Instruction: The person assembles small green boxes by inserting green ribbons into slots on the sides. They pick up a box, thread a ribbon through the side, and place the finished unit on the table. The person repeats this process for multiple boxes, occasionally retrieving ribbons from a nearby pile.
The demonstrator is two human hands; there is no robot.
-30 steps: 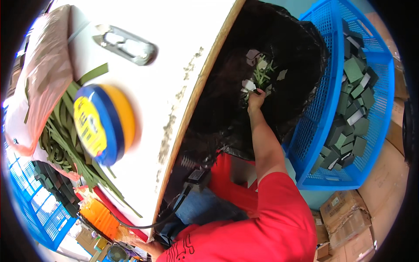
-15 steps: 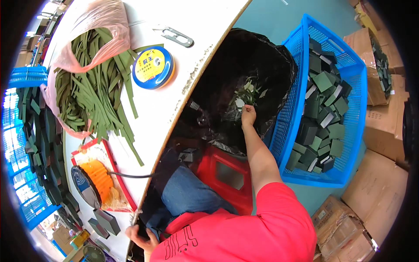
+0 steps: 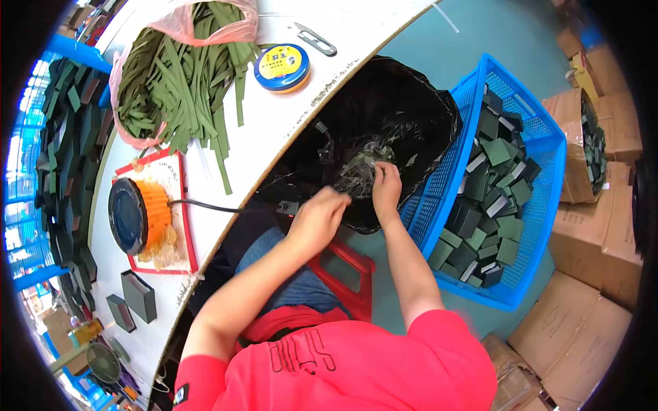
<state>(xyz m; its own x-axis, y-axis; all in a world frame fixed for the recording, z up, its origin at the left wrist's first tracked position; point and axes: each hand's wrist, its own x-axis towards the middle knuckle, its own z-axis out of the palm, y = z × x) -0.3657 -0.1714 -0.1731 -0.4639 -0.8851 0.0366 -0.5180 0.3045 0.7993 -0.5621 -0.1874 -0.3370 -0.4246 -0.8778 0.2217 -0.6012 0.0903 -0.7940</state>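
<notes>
Both hands are over a black plastic bag [image 3: 411, 89] that gapes between the table and a blue crate. Clear plastic and green scraps [image 3: 363, 168] lie inside it. At the bag's near edge, my left hand [image 3: 320, 218] is closed with fingers bunched together; its fingertips are slightly blurred and I cannot make out anything in them. My right hand [image 3: 388, 188] reaches in beside the scraps, its fingertips pinched together. Whether a scrap is caught between them is too small to tell.
On the white table are green strips [image 3: 185, 89] in a pink bag, a blue-yellow round tin [image 3: 282, 67], thread snips [image 3: 315, 40], an orange pot [image 3: 140, 216] with a cord, and dark boxes [image 3: 139, 296]. The blue crate [image 3: 439, 205] holds many green boxes. A red stool [image 3: 360, 291] stands below.
My left hand has come up from the table edge to the bag. My right hand remains at the scraps, now lower. The whole view has shifted, and more clear plastic shows in the bag.
</notes>
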